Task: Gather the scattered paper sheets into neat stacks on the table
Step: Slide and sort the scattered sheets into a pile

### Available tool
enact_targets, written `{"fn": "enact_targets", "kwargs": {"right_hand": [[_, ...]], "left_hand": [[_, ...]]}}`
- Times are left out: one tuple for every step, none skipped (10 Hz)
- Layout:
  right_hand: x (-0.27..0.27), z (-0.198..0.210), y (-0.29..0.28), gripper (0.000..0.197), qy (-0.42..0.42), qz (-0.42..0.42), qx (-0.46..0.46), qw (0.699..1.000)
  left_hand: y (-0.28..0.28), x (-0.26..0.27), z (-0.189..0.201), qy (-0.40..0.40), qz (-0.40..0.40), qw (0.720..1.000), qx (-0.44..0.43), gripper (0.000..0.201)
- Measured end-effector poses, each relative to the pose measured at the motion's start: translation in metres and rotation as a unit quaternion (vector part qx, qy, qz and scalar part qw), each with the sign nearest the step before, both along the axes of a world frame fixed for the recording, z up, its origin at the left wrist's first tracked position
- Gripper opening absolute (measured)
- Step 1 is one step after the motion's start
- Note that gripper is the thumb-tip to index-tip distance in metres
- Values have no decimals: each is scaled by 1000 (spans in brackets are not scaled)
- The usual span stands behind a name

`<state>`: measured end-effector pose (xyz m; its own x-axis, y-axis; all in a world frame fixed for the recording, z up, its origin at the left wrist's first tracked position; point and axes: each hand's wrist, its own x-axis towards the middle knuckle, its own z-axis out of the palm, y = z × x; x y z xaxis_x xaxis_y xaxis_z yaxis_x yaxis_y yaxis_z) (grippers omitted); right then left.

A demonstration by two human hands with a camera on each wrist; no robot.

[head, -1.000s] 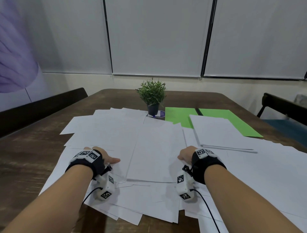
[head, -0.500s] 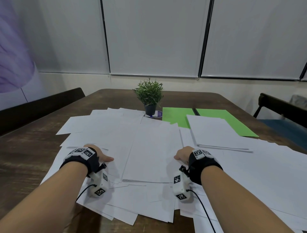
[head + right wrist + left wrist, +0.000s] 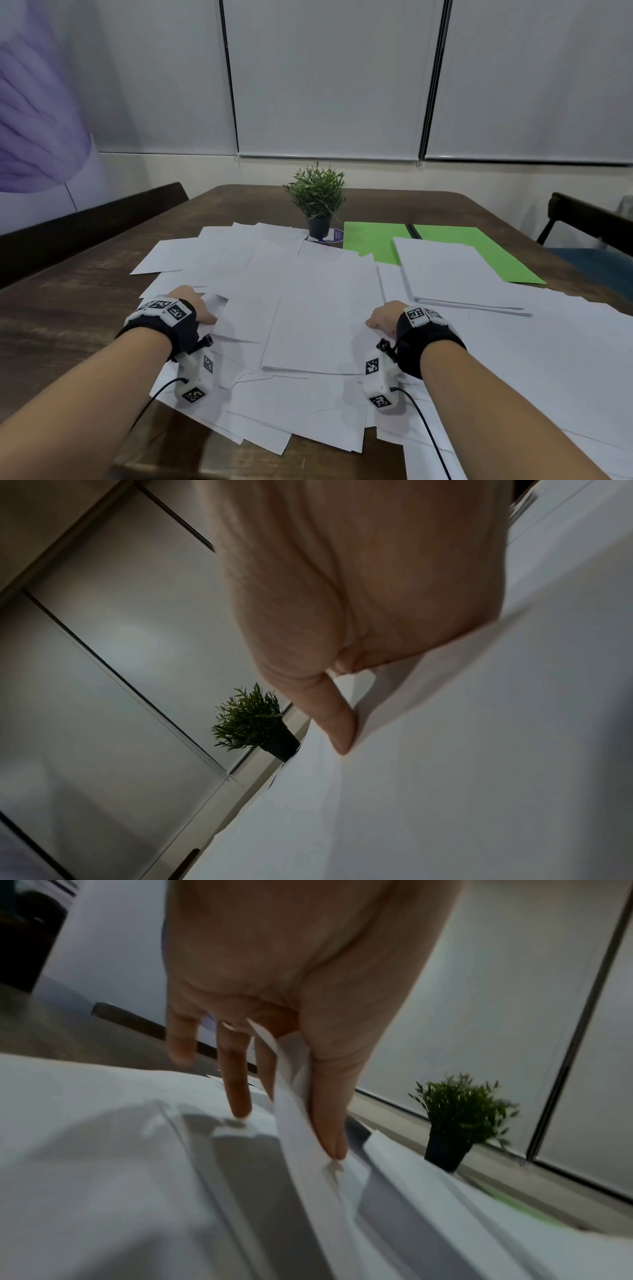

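1 wooden table [image 3: 61, 329], dark brown, carrying everything listed below.

Many white paper sheets [image 3: 219, 260], loose and overlapping, spread from the near edge to the middle of the table; several hang over the near edge.

1 squared stack of white sheets [image 3: 322, 308], lying on the loose sheets between the 2 hands, long side running away from the person.

1 second white stack [image 3: 452, 274], to the right and farther back, its far end overlapping the green paper.

2 green sheets [image 3: 479, 246], side by side at the far right, with a dark strip between them.

1 small potted plant [image 3: 317, 202], green leaves in a black pot, upright at the far middle, just behind the papers, on a round disc [image 3: 334, 236].

1 left hand [image 3: 191, 305], at the left edge of the middle stack. The left wrist view shows the thumb [image 3: 329, 1110] on top of a raised sheet edge [image 3: 294, 1123] and the fingers [image 3: 236, 1085] below it, pinching it; fingertips touch the sheets underneath.

1 right hand [image 3: 383, 318], at the right edge of the middle stack. The right wrist view shows its thumb [image 3: 335, 723] pressed on top of a white sheet [image 3: 479, 750]; the fingers go out of sight under the paper, so the sheet sits pinched between thumb and fingers.

2 wrist cameras on black straps, 1 per forearm.
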<state>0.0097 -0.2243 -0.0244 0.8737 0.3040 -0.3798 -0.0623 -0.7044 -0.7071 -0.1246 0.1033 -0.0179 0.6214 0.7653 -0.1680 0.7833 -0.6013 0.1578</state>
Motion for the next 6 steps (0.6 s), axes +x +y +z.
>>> {"fn": "enact_targets", "kwargs": {"right_hand": [[-1,1,-2,48,24,-26,36,999],[1,-2,-1,48,14,-25,28,999],[1,-2,-1,48,9,-25,22,999],[3,-5,-1,47,-1,-23,19,1000],[2,-6,1,47,-1,-27,13,1000],[2,-5,2,46,10,-22,-6,1000]], "left_hand": [[11,-10,10,3,9,999,-33,49],[21,-20,23,-6,-11,996,-90,51],[35,-32,35,-11,-7,996,-88,60],[34,-45,51,-107,-11,988,-109,49],[39,-54,70,-187,-6,968,-168,32],[48,-63,97,-189,-6,969,-156,30]]}}
